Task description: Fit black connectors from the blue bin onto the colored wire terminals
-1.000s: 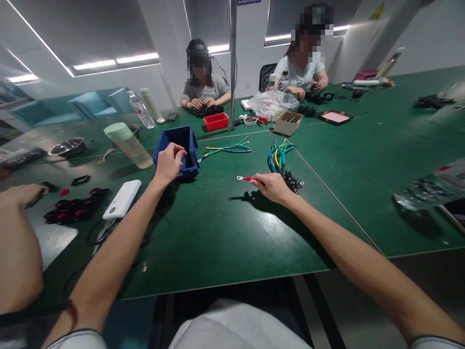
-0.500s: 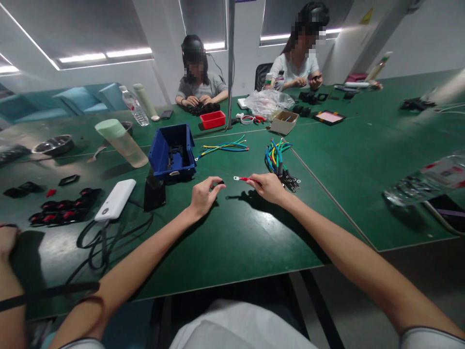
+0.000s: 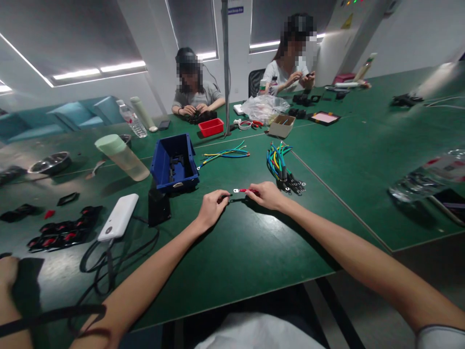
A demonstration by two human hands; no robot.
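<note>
My right hand is closed on a short red wire. A silver ring terminal on the wire's end points left. My left hand pinches a small black sleeve between thumb and fingertips, just short of the terminal and apart from it. Beyond my right hand lies a bundle of blue, green and yellow wires with black-sleeved ring terminals. A few looser wires rest behind my left hand. Left of them stands a blue bin with small black pieces inside.
At left are a white power bank with a black cable, black-and-red parts and a green-capped bottle. A red tray and cardboard box stand farther back. Two people work across the table; another person's arm shows at left.
My left hand has moved closer to the terminal, and the black sleeve now shows more clearly at its fingertips. The right hand still holds the red wire. The camera view has shifted slightly.
</note>
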